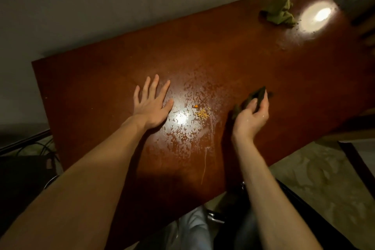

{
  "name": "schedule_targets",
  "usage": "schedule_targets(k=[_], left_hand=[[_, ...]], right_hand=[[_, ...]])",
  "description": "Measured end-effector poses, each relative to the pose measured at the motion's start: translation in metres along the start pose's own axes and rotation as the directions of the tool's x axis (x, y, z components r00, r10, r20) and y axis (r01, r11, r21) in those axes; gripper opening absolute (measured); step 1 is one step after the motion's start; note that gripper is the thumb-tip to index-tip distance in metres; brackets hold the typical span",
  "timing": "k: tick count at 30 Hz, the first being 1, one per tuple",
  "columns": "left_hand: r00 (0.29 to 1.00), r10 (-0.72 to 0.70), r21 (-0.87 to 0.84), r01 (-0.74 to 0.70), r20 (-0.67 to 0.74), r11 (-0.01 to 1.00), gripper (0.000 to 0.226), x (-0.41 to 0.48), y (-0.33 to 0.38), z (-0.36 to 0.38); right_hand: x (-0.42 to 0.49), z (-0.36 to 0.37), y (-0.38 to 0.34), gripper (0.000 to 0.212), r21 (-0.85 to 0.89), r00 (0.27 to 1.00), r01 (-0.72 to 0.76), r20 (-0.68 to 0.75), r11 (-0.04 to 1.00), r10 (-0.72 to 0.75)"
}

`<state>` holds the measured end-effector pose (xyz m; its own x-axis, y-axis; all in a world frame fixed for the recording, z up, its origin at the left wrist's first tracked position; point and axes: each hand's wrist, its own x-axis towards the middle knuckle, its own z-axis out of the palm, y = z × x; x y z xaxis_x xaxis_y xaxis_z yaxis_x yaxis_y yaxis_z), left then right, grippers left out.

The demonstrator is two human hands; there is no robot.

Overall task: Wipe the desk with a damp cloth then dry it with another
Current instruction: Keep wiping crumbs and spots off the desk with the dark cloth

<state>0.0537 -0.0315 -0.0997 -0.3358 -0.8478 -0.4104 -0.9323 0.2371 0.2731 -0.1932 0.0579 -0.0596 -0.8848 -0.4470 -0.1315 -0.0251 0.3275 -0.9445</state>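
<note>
Two hands working: my left hand (151, 103) lies spread flat on the counter (97, 79), bracing; my right hand (250, 116) grips the dark cloth (257, 95), likely the damp one, near the crumbs (203, 113). I'd gather those inward with firm, overlapping strokes. The green cloth (279, 11) sits at the far corner.

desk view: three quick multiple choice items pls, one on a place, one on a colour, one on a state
1. Where is the green cloth? A far right end of the desk B on the floor C on a chair
2. What colour are the crumbs? A blue B yellow-orange C white
3. The right hand is: A flat, empty B gripping a dark cloth C pointing
A: it lies crumpled at that end. B: the small heap is yellow-orange. B: fingers curl round the cloth.
</note>
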Motion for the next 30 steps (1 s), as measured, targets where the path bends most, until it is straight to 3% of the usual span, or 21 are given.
schedule_targets(k=[3, 5, 7, 10, 12, 14, 16, 17, 19, 21, 23, 25, 28, 30], left_hand=[[1.0, -0.003, 0.0, 0.003, 0.0, 1.0, 0.069, 0.001, 0.0, 0.001], [1.0, 0.002, -0.001, -0.002, 0.001, 1.0, 0.069, 0.001, 0.0, 0.001], [1.0, 0.001, -0.003, -0.001, 0.0, 1.0, 0.068, 0.0, 0.0, 0.001], [1.0, -0.001, -0.014, 0.001, 0.014, 1.0, 0.068, -0.001, 0.0, -0.001], [1.0, 0.002, -0.006, -0.002, 0.023, 1.0, 0.069, -0.001, 0.001, -0.003], [0.999, 0.007, -0.022, -0.006, 0.045, 1.0, 0.068, -0.002, 0.0, -0.004], [0.998, 0.011, -0.121, -0.004, 0.055, 0.993, 0.066, -0.006, 0.0, -0.011], [1.0, 0.007, -0.21, -0.001, 0.026, 0.978, 0.064, -0.007, 0.002, -0.015], [0.99, -0.065, -0.409, 0.008, -0.128, 0.913, 0.058, -0.018, -0.002, -0.032], [0.914, -0.207, -0.487, 0.012, -0.349, 0.873, 0.047, -0.037, -0.016, -0.045], [0.792, -0.355, -0.532, 0.045, -0.497, 0.846, 0.04, -0.055, -0.042, -0.05], [0.704, -0.51, -0.656, 0.083, -0.494, 0.75, 0.04, -0.069, -0.076, -0.052], [0.718, -0.648, -0.787, 0.235, -0.255, 0.57, 0.047, -0.087, -0.127, -0.04], [0.715, -0.67, -0.748, 0.33, -0.201, 0.576, 0.059, -0.102, -0.153, -0.027]], right_hand=[[0.031, -0.002, 0.011, 0.043, -0.236, 0.941, 0.126, 0.336, 0.964, -0.041], [0.034, 0.001, 0.013, 0.043, -0.311, 0.842, 0.281, 0.533, 0.908, -0.078], [0.023, 0.005, 0.01, 0.046, -0.279, 0.723, 0.319, 0.689, 0.906, -0.043], [-0.001, 0.011, 0.013, 0.046, -0.234, 0.571, 0.394, 0.82, 0.889, -0.037], [-0.006, 0.016, 0.017, 0.044, -0.225, 0.536, 0.444, 0.842, 0.867, -0.056], [-0.003, 0.021, 0.005, 0.044, -0.254, 0.57, 0.4, 0.821, 0.88, -0.022], [-0.006, 0.024, -0.015, 0.043, -0.266, 0.679, 0.325, 0.734, 0.908, -0.028], [-0.01, 0.026, -0.025, 0.044, -0.257, 0.746, 0.307, 0.663, 0.916, -0.064], [-0.031, 0.04, -0.048, 0.044, -0.177, 0.809, 0.331, 0.558, 0.927, -0.182], [-0.067, 0.064, -0.062, 0.045, -0.085, 0.808, 0.368, 0.522, 0.926, -0.273], [-0.118, 0.091, -0.063, 0.045, -0.008, 0.758, 0.421, 0.553, 0.907, -0.346], [-0.173, 0.12, -0.049, 0.046, 0.029, 0.628, 0.513, 0.669, 0.858, -0.398], [-0.245, 0.16, -0.011, 0.062, 0.1, 0.241, 0.721, 0.891, 0.685, -0.384], [-0.276, 0.177, 0.013, 0.072, 0.152, 0.049, 0.799, 0.948, 0.582, -0.315]])
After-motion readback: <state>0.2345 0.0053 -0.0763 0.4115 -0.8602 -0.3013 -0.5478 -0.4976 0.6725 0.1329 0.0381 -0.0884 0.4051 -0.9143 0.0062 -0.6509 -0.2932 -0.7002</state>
